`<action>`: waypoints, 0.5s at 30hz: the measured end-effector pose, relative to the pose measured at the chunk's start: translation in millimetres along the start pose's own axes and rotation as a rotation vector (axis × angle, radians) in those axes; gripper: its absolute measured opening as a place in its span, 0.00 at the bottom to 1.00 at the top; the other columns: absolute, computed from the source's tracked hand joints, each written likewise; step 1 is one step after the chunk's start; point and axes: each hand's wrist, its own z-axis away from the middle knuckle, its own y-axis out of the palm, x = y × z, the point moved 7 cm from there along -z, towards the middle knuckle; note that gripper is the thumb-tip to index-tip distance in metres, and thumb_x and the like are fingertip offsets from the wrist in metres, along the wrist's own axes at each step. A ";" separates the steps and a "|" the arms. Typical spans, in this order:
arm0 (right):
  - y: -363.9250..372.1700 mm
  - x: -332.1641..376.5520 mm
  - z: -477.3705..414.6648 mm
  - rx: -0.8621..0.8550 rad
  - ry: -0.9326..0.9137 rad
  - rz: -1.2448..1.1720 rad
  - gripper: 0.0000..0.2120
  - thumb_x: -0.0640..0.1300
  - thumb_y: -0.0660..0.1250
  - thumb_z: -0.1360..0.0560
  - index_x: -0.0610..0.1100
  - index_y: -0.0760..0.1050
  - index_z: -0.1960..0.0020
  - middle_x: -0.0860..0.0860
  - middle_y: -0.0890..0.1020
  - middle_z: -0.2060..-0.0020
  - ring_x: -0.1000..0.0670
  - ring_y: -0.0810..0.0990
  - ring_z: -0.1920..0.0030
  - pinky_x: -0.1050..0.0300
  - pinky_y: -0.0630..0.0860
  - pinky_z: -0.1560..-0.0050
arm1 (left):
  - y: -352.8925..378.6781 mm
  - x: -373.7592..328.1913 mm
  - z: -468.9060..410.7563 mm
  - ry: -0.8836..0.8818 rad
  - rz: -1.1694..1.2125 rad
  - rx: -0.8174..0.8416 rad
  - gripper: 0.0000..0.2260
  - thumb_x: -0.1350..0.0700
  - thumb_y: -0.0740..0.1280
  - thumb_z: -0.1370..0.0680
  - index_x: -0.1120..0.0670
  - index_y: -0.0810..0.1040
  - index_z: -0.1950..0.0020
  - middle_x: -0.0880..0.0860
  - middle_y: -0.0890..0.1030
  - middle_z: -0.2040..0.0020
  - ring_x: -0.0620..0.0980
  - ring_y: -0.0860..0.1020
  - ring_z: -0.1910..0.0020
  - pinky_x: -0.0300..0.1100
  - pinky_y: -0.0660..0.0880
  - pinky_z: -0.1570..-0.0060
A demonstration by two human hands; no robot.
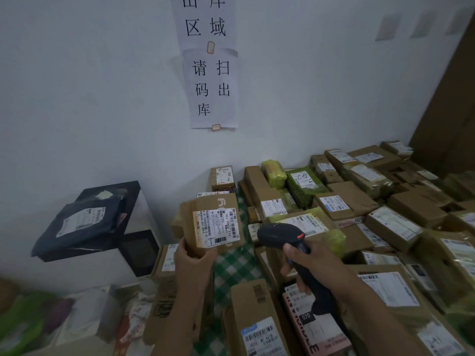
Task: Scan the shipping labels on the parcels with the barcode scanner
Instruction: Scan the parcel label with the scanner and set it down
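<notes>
Against a white wall (77,98), a parcel (205,205) is being held by the left hand (191,263), fingers clamped on its lower edge, while the scanner (282,236), gripped by the right hand (305,265), is being aimed at its label (217,227), many parcels (334,206) alongside judged not yet scanned.

Bare left hand (191,258), bare right hand (308,263); forearms bare to frame edge.

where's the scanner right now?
Head view, right of centre: the right hand grips the scanner over the parcel pile, its head just right of the box the left hand holds.
</notes>
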 end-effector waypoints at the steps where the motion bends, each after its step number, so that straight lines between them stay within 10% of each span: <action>1: 1.4 -0.2 0.0 0.018 0.008 -0.002 0.18 0.53 0.65 0.23 0.36 0.75 0.53 0.42 0.85 0.61 0.45 0.75 0.75 0.56 0.74 0.72 | -1.8 2.3 -2.2 -0.003 0.009 -0.027 0.34 0.50 0.77 0.33 0.48 0.68 0.30 0.51 0.77 0.37 0.53 0.76 0.39 0.55 0.75 0.39; 15: 8.2 1.1 2.8 0.132 0.038 0.022 0.23 0.59 0.66 0.28 0.37 0.74 0.55 0.40 0.84 0.62 0.46 0.76 0.74 0.55 0.74 0.70 | 4.1 26.3 -20.9 0.046 0.043 -0.053 0.34 0.55 0.79 0.31 0.50 0.68 0.29 0.52 0.76 0.36 0.52 0.75 0.38 0.47 0.72 0.43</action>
